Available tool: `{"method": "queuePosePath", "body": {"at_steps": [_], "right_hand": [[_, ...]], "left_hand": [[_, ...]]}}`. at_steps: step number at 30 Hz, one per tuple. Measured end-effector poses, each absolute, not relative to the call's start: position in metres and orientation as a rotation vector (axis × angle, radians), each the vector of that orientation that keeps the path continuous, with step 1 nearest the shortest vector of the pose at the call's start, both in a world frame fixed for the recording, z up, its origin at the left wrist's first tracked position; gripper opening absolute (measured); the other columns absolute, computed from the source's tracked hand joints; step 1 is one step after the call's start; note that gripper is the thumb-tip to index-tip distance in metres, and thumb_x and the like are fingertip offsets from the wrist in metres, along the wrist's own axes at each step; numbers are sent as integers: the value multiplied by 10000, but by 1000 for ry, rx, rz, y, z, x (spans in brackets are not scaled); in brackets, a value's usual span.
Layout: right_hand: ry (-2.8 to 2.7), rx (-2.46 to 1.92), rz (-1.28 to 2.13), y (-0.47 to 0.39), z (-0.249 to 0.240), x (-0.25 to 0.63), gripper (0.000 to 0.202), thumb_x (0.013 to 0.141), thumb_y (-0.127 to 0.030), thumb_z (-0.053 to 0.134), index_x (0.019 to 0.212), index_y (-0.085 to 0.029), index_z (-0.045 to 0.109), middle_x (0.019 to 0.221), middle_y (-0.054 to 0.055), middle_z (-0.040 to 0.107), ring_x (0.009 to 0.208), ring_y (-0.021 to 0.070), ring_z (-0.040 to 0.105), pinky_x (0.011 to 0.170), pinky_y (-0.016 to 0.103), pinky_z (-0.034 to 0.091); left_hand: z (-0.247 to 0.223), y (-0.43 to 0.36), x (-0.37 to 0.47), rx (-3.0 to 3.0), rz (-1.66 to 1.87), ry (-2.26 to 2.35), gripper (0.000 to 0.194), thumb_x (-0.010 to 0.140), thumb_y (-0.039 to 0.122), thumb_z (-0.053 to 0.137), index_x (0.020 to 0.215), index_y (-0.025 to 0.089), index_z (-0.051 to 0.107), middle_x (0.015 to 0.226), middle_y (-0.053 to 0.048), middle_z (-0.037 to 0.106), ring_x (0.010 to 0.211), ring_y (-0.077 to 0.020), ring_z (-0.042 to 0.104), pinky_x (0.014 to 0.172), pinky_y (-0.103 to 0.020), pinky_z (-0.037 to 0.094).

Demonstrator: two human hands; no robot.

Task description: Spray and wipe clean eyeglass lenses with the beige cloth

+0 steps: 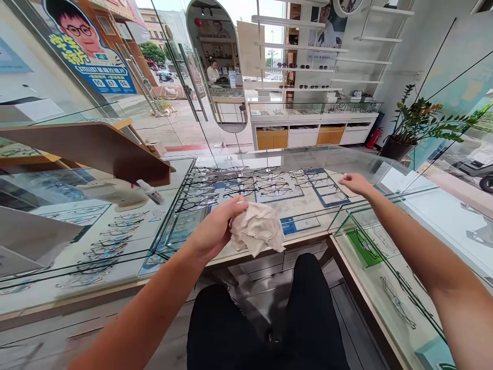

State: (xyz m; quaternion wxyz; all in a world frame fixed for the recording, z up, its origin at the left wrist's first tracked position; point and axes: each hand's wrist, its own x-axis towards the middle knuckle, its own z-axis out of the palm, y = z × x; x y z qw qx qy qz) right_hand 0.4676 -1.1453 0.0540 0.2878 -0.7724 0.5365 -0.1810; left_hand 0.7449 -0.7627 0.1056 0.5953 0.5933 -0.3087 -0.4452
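Note:
My left hand [221, 221] is closed on a crumpled, pale beige cloth [257, 228], held above the near edge of the glass counter. Out over the counter's right part, my right hand [356, 184] has its fingers pinched together; whatever they may hold is too small to make out. Near those fingertips, a thin-rimmed pair of eyeglasses [339, 193] sits by a dark-bordered tray [327, 201]. Further left, several dark-framed eyeglasses [200, 186] lie in rows on the glass counter [298, 154].
A small white bottle [151, 191] stands on the left counter beside a brown board [127, 151]. More eyeglasses [111, 239] show under the glass there. To the right, a glass case [389, 267] holds a green tray [362, 246]. An oval mirror [219, 67] and potted plant [400, 146] stand beyond.

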Motion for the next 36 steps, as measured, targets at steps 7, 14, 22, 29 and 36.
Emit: {"method": "queuePosePath", "body": {"at_steps": [7,14,22,29,36], "right_hand": [[312,-2467,-837,-974,98,519,263,986,-487,744,958,-249,637,920,36,708,808,216,609,761,358,444],[37,-2435,-836,-893,80,556,159,1094,-362,592,969,-265,612,898,47,691,809,233,617,749,393,447],[289,-1792,-935,-923,79,571,464,1053,-747,587,980,-292,536,806,-13,540,721,202,515,675,355,453],[348,-1501,-843,-937,94,566,532,928,-777,762,1003,-317,505,691,-67,455,544,154,373,513,297,313],[324,-1466,-827,-934,106,561,539,889,-741,836,980,-309,525,723,-48,538,578,156,457,527,288,403]], "left_hand": [[101,-771,735,1305,-1045,-658,503,710,516,888,774,227,481,713,54,445,622,-110,385,538,-235,357],[94,-766,730,1298,-1050,-748,539,780,595,890,864,230,503,733,63,458,642,-109,388,584,-229,361],[61,-738,744,1462,-787,-1002,489,936,663,733,892,241,490,813,28,586,691,-146,494,653,-261,403],[11,-712,733,1709,-449,-1196,300,995,447,627,851,254,448,874,-5,572,840,-213,529,775,-317,401],[-13,-704,724,1618,-509,-1120,277,951,513,675,905,244,624,993,-71,686,1041,-287,641,900,-363,481]]}}
